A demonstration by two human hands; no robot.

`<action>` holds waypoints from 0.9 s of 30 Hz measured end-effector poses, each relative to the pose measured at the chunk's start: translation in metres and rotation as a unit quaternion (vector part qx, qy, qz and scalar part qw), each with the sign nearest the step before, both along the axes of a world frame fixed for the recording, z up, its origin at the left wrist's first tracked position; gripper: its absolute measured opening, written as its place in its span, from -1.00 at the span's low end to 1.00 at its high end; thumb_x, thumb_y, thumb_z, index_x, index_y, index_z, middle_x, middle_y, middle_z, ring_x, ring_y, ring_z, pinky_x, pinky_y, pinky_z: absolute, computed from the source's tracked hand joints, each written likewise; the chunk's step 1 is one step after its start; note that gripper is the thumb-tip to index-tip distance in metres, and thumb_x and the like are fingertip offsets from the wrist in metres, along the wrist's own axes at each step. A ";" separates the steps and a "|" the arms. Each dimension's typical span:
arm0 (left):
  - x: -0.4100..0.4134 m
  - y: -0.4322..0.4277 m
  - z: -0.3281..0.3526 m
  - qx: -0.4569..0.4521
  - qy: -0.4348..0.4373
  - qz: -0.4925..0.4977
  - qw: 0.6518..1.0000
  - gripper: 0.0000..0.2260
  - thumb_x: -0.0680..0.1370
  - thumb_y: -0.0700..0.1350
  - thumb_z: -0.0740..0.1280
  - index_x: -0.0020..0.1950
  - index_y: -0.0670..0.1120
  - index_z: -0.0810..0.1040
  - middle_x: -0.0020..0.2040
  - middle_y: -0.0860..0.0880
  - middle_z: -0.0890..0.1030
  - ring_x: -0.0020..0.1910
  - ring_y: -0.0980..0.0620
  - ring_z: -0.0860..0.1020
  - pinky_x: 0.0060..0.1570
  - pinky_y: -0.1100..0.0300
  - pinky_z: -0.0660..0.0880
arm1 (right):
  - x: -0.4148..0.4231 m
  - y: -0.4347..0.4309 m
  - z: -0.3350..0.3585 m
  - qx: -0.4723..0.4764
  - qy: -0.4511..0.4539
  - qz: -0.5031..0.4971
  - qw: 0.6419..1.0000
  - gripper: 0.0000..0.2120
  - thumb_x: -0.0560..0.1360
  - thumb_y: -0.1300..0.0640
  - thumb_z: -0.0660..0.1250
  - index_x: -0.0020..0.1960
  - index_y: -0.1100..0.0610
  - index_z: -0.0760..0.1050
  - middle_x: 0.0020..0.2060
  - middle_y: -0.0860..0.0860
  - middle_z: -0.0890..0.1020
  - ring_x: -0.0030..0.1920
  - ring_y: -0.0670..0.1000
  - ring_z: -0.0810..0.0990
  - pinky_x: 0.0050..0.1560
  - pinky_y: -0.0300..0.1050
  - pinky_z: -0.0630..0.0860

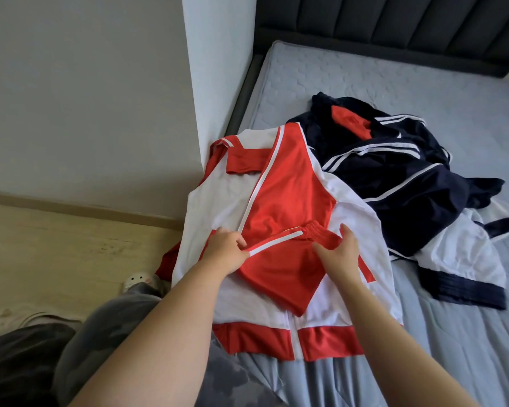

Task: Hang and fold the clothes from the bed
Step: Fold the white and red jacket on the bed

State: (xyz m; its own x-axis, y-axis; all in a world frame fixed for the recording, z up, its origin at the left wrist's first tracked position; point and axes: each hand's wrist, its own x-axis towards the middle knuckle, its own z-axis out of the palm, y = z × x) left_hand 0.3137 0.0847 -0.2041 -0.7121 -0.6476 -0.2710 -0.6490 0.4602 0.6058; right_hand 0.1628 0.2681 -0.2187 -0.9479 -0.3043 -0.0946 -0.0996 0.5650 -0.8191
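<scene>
Two hands: both on the red-and-white zip-up track jacket (276, 183), laid flat at lower centre of the frame on the grey-blue quilted bed (441, 356).
Left hand (227, 249): fingers pinching the white-striped edge of the jacket's red sleeve (279, 277), which is folded across the body.
Right hand (340, 254): fingers straight-ish and released, just pressing the sleeve down by its elastic cuff.
Step, my guess: tucking the sleeve in before folding the body over.
How to do it well: imo pull that striped edge straight so the sleeve sits inside the jacket's outline, smooth the slippery fabric flat with the right palm, then fold.
Still to go: crumpled navy tracksuit pile with white stripes (394, 177), centre-right, touching the jacket's far edge.
</scene>
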 end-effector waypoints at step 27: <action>-0.023 0.032 -0.004 0.348 0.082 0.086 0.930 -0.88 0.55 0.01 0.33 0.01 0.02 0.60 -0.14 -0.08 0.59 -0.17 -0.06 0.53 -0.13 0.05 0.53 | -0.036 0.077 0.008 0.143 -0.159 -0.084 0.973 -0.89 0.46 0.27 0.29 -0.16 0.31 0.55 -0.35 0.15 0.52 -0.23 0.10 0.51 -0.24 -0.09 0.41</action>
